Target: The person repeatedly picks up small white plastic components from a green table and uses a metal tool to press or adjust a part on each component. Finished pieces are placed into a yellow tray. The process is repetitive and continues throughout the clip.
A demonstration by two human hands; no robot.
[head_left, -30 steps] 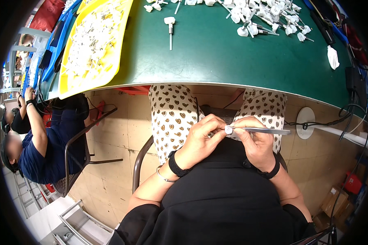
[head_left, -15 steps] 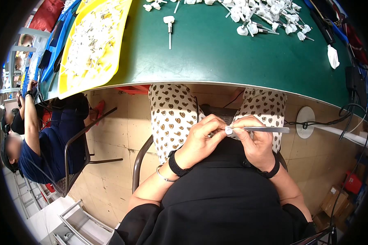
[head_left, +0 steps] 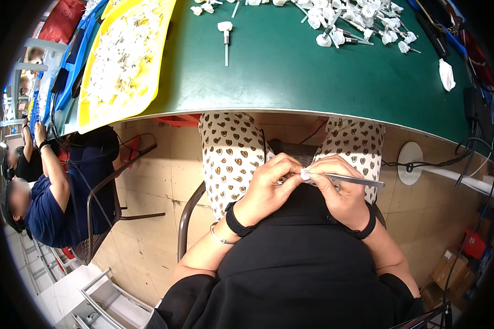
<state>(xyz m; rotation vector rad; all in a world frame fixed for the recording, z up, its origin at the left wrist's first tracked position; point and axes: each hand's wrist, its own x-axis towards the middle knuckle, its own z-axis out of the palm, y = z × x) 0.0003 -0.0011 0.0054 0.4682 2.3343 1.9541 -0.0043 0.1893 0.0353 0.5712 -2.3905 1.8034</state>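
Note:
Over my lap, just off the table's near edge, both hands meet at a small white piece point(head_left: 305, 174). My left hand point(head_left: 268, 189) pinches it between thumb and fingertips. In my right hand point(head_left: 343, 192) are slim grey metal tweezers point(head_left: 362, 180), their flat back end pointing right and their tip hidden by the fingers at the white piece. Ahead, a single white-headed part with a thin stem point(head_left: 226, 41) lies on the green table point(head_left: 247, 88). A pile of similar white-headed parts point(head_left: 362, 19) is heaped at the far right.
A yellow tray point(head_left: 158, 71) full of small white parts overhangs the table's left edge. One white piece point(head_left: 447, 75) and black cables point(head_left: 469, 123) are at the right. A seated person in dark blue point(head_left: 82, 203) works on the left. A round white base point(head_left: 410, 164) stands under the table.
The tweezers have tilted, their back end dropping slightly toward me. My hands stay together at the white piece. The person on the left has shifted an arm.

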